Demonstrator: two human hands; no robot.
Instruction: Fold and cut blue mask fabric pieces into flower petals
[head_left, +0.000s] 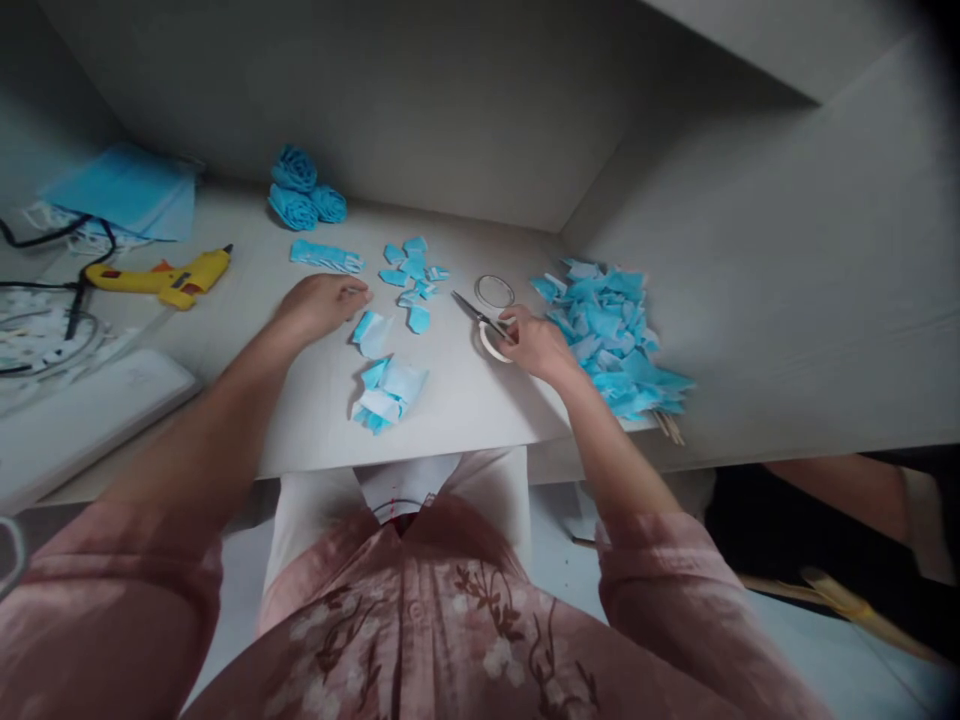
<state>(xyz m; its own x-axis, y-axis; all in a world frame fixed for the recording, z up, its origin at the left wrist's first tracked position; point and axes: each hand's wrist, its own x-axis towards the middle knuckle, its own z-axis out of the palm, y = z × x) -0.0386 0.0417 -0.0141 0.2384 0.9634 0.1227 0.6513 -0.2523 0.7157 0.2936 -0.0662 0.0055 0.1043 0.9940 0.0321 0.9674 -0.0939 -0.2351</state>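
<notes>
My right hand point(538, 343) is closed on the handle end of a pair of scissors point(472, 308), whose dark blades point away to the left. Under the scissors and fingers lies a white tape roll point(491, 345). My left hand point(319, 305) rests on the table with its fingers curled together; whatever is in them is hidden or too small to make out. Just beyond it is a folded blue strip point(326, 256). Between my hands are several small blue cut petals point(412, 265). Nearer to me lie a blue-white piece point(371, 333) and a small pile of cut pieces point(388, 390).
Three blue rosettes point(296, 190) stand at the back. On the left are blue face masks point(124, 190), a yellow glue gun point(172, 277) and a white box point(97, 420). A clear ring point(495, 291) lies behind the scissors. A blue petal heap point(607, 330) with sticks point(667, 427) sits right.
</notes>
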